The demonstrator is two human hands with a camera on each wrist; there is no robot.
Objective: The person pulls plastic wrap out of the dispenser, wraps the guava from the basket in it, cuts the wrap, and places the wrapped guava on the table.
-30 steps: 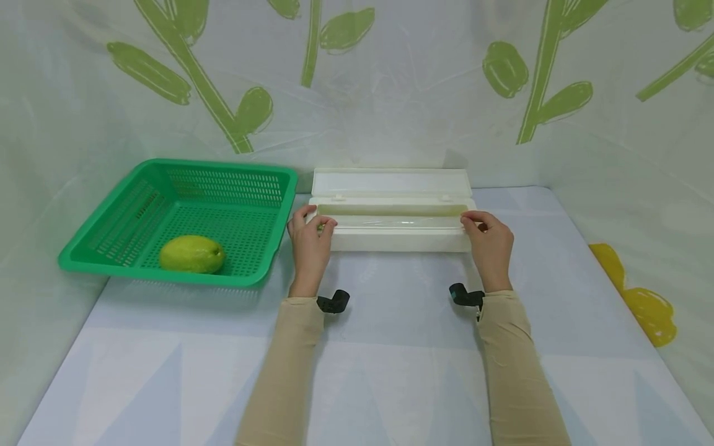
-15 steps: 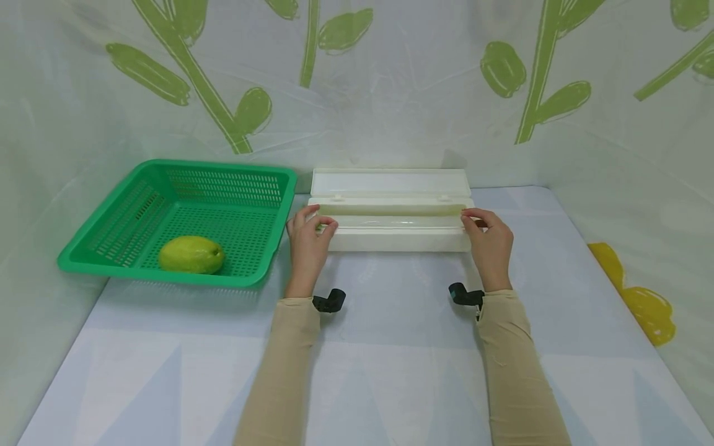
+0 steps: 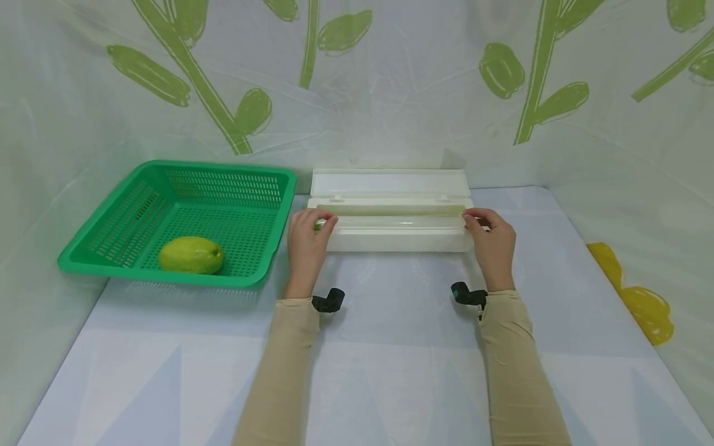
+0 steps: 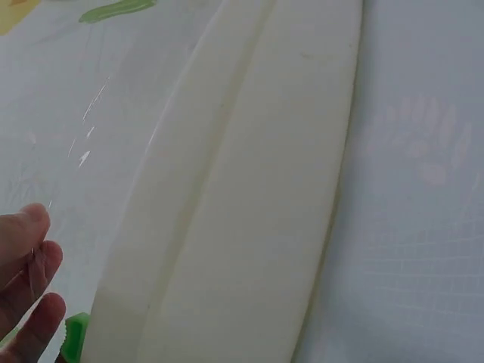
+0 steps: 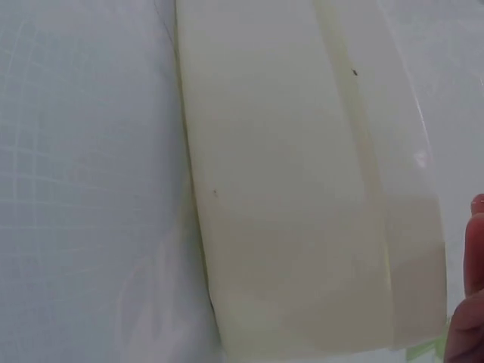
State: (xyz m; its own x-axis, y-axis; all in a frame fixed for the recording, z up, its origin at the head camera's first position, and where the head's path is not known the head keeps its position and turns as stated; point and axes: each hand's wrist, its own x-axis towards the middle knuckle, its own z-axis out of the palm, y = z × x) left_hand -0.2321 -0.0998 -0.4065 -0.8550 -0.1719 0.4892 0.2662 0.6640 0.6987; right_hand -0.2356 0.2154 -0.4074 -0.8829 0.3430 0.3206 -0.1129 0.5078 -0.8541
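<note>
A white cling film dispenser box (image 3: 398, 240) lies lengthwise at the back of the table, its lid (image 3: 390, 183) tipped back. Clear cling film (image 3: 385, 221) shines along its opening. At the box's left end my left hand (image 3: 308, 251) pinches the film's edge between thumb and fingers; in the left wrist view the film (image 4: 85, 157) stretches up from the fingertips. Beside them shows a small green piece (image 4: 74, 337) at the box end. My right hand (image 3: 494, 251) pinches at the film's right end; its fingertips are only partly visible in the right wrist view.
Left of the box stands a green plastic basket (image 3: 268, 263) with a yellow-green fruit (image 3: 191, 254), mango- or papaya-like, inside. A pale patterned cloth (image 3: 401, 384) covers the table. Behind it hangs a white sheet (image 3: 413, 80) printed with green leaves.
The left index finger, raised over the box corner before, has come down beside the thumb. The right hand has shifted very slightly to the right. Box, basket and fruit stay put.
</note>
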